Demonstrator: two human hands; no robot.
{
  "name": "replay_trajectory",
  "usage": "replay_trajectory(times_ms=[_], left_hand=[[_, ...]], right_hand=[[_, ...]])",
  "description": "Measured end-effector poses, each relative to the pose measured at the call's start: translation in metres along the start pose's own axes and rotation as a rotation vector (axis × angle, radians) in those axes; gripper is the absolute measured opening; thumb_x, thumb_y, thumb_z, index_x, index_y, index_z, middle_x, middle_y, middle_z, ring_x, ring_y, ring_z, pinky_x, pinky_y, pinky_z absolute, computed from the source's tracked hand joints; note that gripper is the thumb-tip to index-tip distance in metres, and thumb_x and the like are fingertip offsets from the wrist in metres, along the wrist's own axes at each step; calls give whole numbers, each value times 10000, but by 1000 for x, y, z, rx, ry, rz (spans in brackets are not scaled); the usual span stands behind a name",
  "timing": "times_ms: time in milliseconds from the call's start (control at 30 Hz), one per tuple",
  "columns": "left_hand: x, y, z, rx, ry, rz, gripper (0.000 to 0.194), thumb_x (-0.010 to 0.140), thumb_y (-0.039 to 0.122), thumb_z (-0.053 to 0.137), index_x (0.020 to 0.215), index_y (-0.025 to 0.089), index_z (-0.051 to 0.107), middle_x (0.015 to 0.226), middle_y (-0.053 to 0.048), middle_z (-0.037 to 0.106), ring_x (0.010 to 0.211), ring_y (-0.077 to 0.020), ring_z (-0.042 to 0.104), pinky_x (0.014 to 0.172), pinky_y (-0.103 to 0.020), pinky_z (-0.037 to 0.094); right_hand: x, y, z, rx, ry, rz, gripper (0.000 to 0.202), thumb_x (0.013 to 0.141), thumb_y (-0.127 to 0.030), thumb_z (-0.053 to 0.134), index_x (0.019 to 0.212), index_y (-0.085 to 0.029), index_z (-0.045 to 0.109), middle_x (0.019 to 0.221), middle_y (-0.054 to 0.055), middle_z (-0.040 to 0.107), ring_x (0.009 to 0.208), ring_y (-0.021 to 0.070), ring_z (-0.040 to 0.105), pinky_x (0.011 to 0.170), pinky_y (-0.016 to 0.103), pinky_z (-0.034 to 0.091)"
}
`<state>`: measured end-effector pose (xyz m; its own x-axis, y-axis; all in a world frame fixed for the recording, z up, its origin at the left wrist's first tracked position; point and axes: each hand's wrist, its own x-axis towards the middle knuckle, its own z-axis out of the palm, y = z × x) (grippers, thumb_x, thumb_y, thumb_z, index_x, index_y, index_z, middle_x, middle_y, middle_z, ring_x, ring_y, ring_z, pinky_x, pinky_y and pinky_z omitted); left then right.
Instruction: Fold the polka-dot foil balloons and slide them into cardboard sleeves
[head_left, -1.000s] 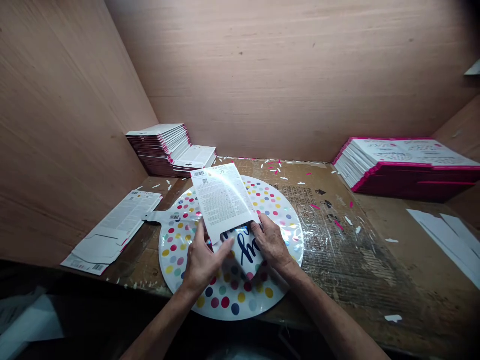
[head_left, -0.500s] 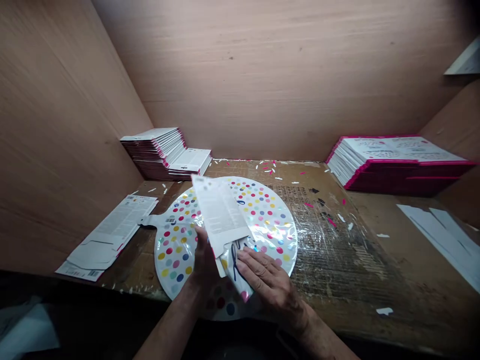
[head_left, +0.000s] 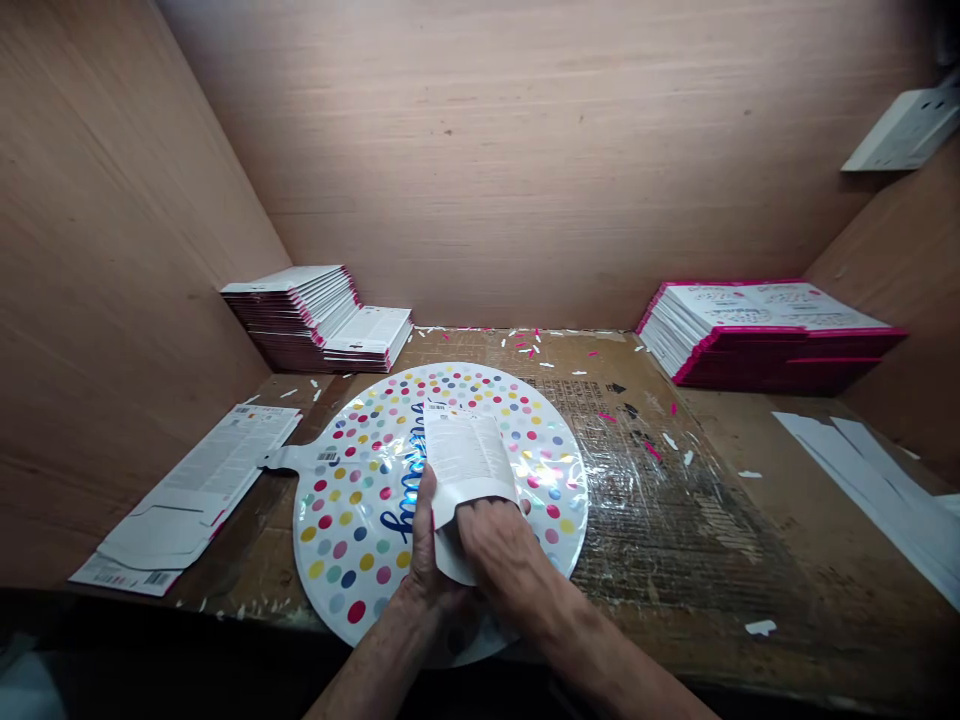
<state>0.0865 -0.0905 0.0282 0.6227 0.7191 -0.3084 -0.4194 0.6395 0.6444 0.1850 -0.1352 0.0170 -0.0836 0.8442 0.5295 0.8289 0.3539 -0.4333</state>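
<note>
My left hand (head_left: 426,545) is closed round the left edge of a white printed card sleeve (head_left: 469,450), its thumb along the side. The sleeve bulges, with its mouth towards me. The fingers of my right hand (head_left: 504,560) reach into that mouth, so their tips and whatever they touch are hidden. Beneath both hands lies a large round foil balloon (head_left: 360,490), flat, white with coloured dots and blue lettering. Its tail points left, onto a stack of flat printed card sleeves (head_left: 202,480).
At the back left stand piles of card sleeves (head_left: 300,310); a pink-edged stack (head_left: 772,335) is at the back right. White paper strips (head_left: 870,495) lie on the right. Small pink and white scraps dot the cardboard-covered table (head_left: 645,560). Wooden panels (head_left: 465,160) enclose the back and sides.
The folded dotted foil balloon under my right hand has gone out of sight at the sleeve's mouth, and my right fingers are now inside. The sleeve has turned more upright.
</note>
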Motion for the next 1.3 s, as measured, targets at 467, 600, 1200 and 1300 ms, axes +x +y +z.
replay_trajectory(times_ms=[467, 600, 1200, 1300], left_hand=[[30, -2, -19, 1919, -248, 784, 328, 968, 288, 423, 1217, 196, 616, 1319, -79, 613, 1314, -283, 464, 1092, -474, 387], [27, -14, -18, 1963, -258, 684, 349, 963, 341, 450, 1245, 197, 597, 1372, -100, 569, 1359, -333, 398, 1098, -565, 344], [23, -15, -9, 2090, -266, 665, 388, 954, 390, 473, 1274, 185, 557, 1389, -106, 548, 1357, -342, 392, 1084, -571, 343], [26, -16, -8, 2082, -277, 686, 394, 947, 402, 489, 1271, 187, 553, 1390, -114, 548, 1350, -349, 406, 1073, -596, 355]], right_hand=[[-79, 31, -54, -188, 114, -190, 179, 917, -96, 547, 1048, -135, 663, 903, 82, 695, 816, 173, 631, 764, 302, 488], [-82, 49, -62, -268, -1, -137, 143, 958, -174, 526, 961, -173, 669, 871, 57, 675, 782, 172, 579, 745, 306, 441], [-99, 44, -89, -359, -403, -292, 341, 983, -417, 485, 728, -193, 514, 629, -12, 559, 504, 142, 490, 504, 298, 319], [-121, 42, -105, -244, -224, -249, 391, 986, -469, 448, 739, -185, 555, 627, 5, 593, 545, 143, 553, 536, 288, 383]])
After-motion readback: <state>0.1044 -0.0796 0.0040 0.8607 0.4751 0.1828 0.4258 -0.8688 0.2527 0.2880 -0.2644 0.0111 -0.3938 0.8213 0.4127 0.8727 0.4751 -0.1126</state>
